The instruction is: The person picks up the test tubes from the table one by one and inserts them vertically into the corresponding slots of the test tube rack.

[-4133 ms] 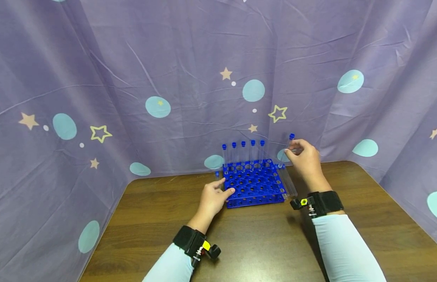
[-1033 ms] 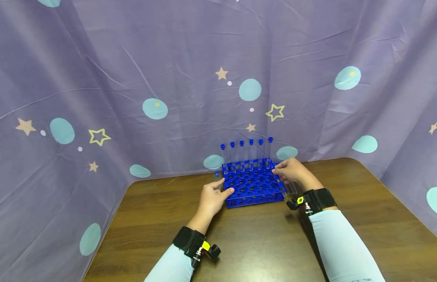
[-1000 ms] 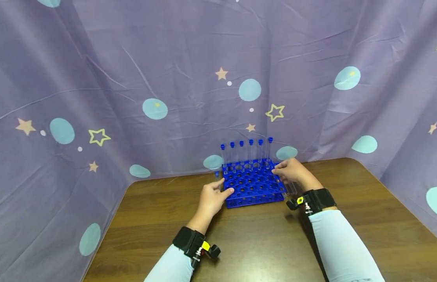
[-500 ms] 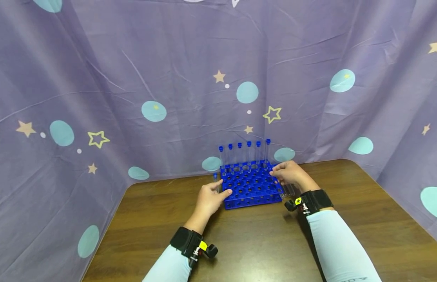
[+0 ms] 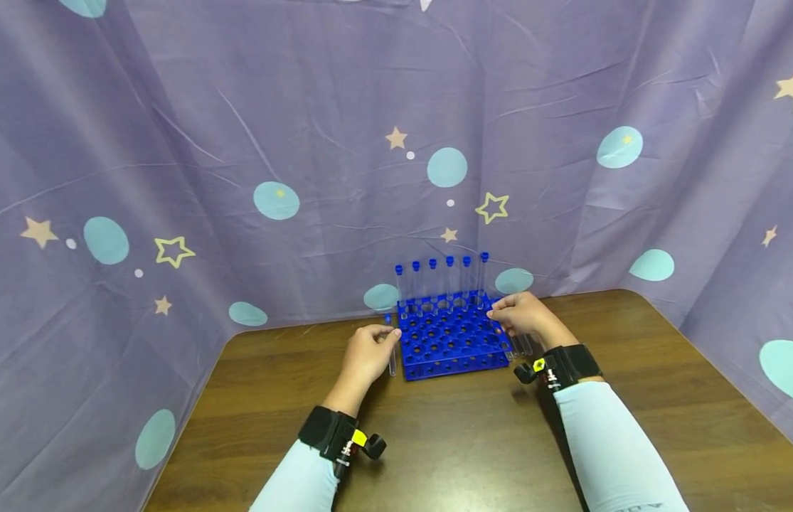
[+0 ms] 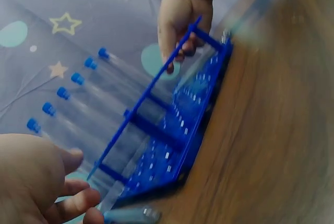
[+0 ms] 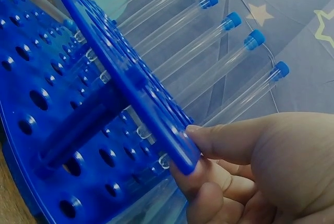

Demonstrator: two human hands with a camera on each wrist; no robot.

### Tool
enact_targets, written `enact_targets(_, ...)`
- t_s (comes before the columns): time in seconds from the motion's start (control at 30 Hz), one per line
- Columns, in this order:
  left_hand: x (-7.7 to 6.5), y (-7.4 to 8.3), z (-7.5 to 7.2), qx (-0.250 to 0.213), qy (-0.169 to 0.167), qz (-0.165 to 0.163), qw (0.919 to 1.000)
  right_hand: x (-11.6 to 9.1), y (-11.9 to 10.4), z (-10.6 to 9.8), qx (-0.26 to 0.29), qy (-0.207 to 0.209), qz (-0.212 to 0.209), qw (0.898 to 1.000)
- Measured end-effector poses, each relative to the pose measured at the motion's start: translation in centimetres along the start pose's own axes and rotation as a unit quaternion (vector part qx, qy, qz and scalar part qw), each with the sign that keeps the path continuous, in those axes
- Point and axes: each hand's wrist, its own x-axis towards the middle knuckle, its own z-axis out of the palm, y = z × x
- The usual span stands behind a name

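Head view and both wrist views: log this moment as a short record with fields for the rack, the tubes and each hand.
rack: blue plastic test-tube rack on the brown wooden table
tubes in rack: six clear tubes with blue caps, upright in the far row
loose tubes: one lying left of the rack, others lying right of it
left hand: fingertips at the left loose tube
right hand: thumb and fingers grip the rack's right edge

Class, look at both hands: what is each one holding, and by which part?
The right hand grips the blue rack at its far right top corner. The left hand pinches a loose tube lying beside the rack's left side, near its capped end.
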Motion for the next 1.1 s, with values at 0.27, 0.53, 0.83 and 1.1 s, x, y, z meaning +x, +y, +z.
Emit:
enact_targets(0.27, 0.9, -1.1, -0.7, 0.086, 0.017, -0.028, 0.9957, 0.2, 0.2, 0.0, -0.001, 0.000, -0.004, 1.000)
enact_targets(0.53, 2.0, -1.0, 0.0, 0.121, -0.011, -0.051, 0.9913, -0.1, 0.2, 0.1, -0.003, 0.001, -0.003, 1.000)
enact_targets(0.83, 3.0, -0.5, 0.6, 0.146, -0.018, -0.060, 0.9874, 0.1, 0.2, 0.1, -0.004, 0.002, -0.001, 1.000)
enact_targets(1.1, 4.1, -0.3, 0.9, 0.136, -0.013, -0.078, 0.9875, 0.2, 0.2, -0.1, 0.005, -0.001, 0.004, 1.000)
